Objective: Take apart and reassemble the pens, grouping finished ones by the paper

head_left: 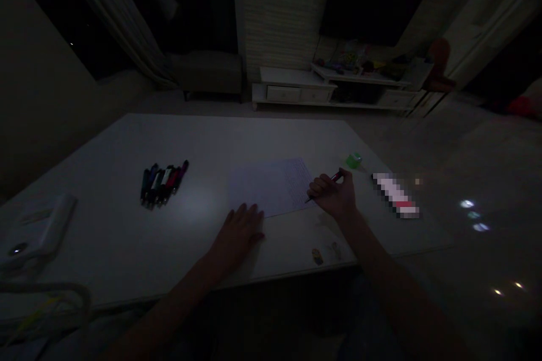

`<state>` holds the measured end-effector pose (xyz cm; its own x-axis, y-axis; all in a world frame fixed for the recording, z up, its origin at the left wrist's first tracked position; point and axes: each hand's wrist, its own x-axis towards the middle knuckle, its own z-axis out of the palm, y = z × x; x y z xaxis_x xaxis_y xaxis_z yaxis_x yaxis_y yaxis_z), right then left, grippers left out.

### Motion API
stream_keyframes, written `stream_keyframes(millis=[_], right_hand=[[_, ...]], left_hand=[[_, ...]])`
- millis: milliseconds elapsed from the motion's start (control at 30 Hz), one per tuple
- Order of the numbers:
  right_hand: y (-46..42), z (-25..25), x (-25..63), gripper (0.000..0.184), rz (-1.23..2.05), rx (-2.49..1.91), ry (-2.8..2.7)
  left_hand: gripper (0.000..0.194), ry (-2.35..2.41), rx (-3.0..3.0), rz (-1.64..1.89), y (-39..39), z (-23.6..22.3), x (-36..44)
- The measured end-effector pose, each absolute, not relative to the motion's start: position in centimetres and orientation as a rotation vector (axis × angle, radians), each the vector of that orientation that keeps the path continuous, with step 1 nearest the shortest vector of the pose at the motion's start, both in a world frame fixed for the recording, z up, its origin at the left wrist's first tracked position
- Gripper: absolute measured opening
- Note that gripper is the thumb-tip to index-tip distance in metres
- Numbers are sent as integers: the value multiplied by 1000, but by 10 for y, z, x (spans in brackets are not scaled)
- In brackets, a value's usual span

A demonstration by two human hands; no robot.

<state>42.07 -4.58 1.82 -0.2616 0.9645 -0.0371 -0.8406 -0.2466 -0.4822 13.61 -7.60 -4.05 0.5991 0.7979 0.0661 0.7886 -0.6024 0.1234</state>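
Observation:
A sheet of paper (266, 183) lies on the white table (237, 138), with lines of handwriting down its right part. My left hand (240, 231) rests flat with fingers stretched, its fingertips at the paper's lower left edge. Closed around a dark pen (337, 175), my right hand (334, 194) is at the paper's right edge. The pen's tip points down and left, near the lower right corner of the sheet; in this dim light I cannot tell whether it touches the paper.
Several pens (163, 183) lie bunched at the left. A green cube-like object (354, 160) and a blurred-out phone-like object (396, 194) are at the right. A white device (40, 225) stands at the far left, and a sticker (317, 256) marks the front edge.

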Motion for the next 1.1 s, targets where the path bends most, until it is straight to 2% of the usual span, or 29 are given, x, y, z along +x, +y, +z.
stream_keyframes(millis=[233,367,533,667,800,933,1000,1100], right_hand=[[-48,20,421,49,1800,-368,-402],[-44,18,418,48,1747,-501,-485],[-36,11,407,32,1498,-994,-684],[-38,1,398,36,1419,-1368,-935],[-44,-11,392,23,1216,-1373,-1193],[-49,-26,385,24,1199,-1431,-1276],[-51,-34,381,25,1076,-1517,-1258],[-53,-44,378,17,881,-1563,-1193]], left_hand=[[42,1328,2763,105,-77,-37,137],[42,1316,2752,105,-77,-35,138],[40,1303,2721,107,-77,-35,136],[41,1293,2724,171,-76,-41,134],[41,1288,2726,173,-76,-42,134],[40,1301,2715,160,-76,-39,135],[40,1303,2714,155,-76,-38,136],[40,1301,2721,137,-76,-39,136]])
